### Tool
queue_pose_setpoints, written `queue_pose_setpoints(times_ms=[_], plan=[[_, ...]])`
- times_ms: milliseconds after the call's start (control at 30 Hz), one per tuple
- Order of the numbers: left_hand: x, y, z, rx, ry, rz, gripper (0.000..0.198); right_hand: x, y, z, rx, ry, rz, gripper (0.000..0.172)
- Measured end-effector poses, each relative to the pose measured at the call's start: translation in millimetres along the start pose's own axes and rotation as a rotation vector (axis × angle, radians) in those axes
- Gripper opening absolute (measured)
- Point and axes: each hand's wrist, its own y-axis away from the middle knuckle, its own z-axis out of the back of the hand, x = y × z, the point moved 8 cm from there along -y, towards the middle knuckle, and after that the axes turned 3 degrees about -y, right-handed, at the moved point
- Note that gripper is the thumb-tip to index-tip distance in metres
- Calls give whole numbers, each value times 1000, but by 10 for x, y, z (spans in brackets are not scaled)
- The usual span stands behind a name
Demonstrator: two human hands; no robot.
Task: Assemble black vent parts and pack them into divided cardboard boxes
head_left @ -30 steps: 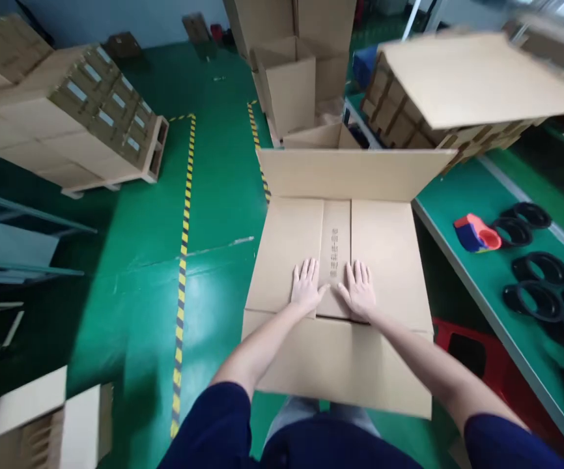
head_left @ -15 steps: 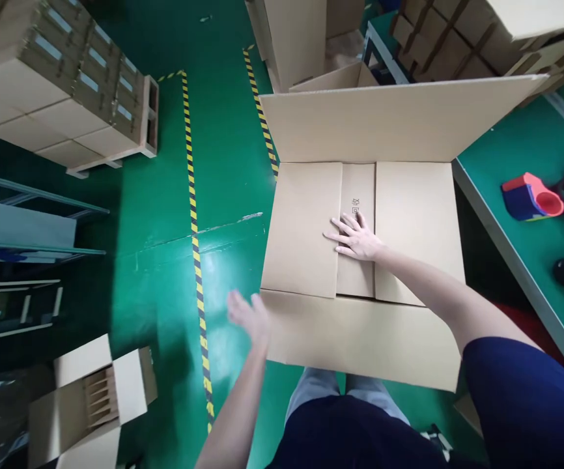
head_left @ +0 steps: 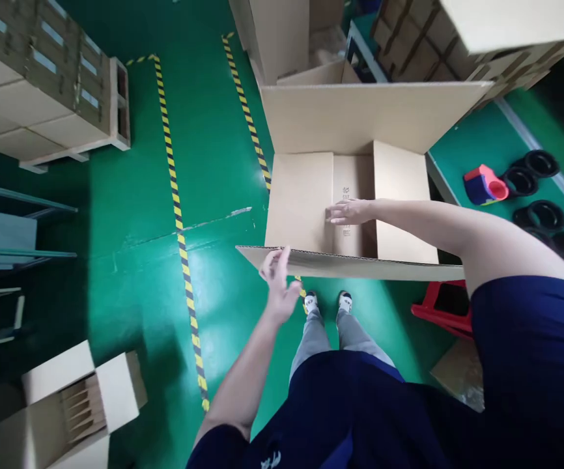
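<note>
From my end of the head camera, working left to right, the left hand (head_left: 281,290) has come in from beside the box to the left end of the front flap (head_left: 360,266), which lay spread toward the wearer half a second ago and now stands raised, edge up. Its fingers touch that edge, loosely curled; I can't tell whether they pinch it. The left flap (head_left: 299,195) lies folded in across the big cardboard box (head_left: 353,177). The right hand (head_left: 350,212) reaches over the middle with fingertips at that flap's inner edge, free of any grip I can see. The right flap (head_left: 399,172), flat before, has tipped up and bared a dark gap, so I judge the box top unsettled, with only one flap lying down. As for room, I have open floor (head_left: 223,293) between the striped tape (head_left: 174,195) and the box's left side. The back flap (head_left: 374,117) stands up as a wall on the far side. To the right I'm tight: a red stool (head_left: 441,317) sits near the front flap's right end, and the green table (head_left: 462,140) runs close beside the box.
</note>
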Motion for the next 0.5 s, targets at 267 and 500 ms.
queue_pose_setpoints(times_ms=[267, 500], plan=[[-738, -1167, -786, -202, -276, -20, 69, -1108, 759, 2383, -826, 167, -303, 59], [-423, -950, -718, -260, -403, 50, 70, -1219, 958, 1393, -686, 103, 31, 62]])
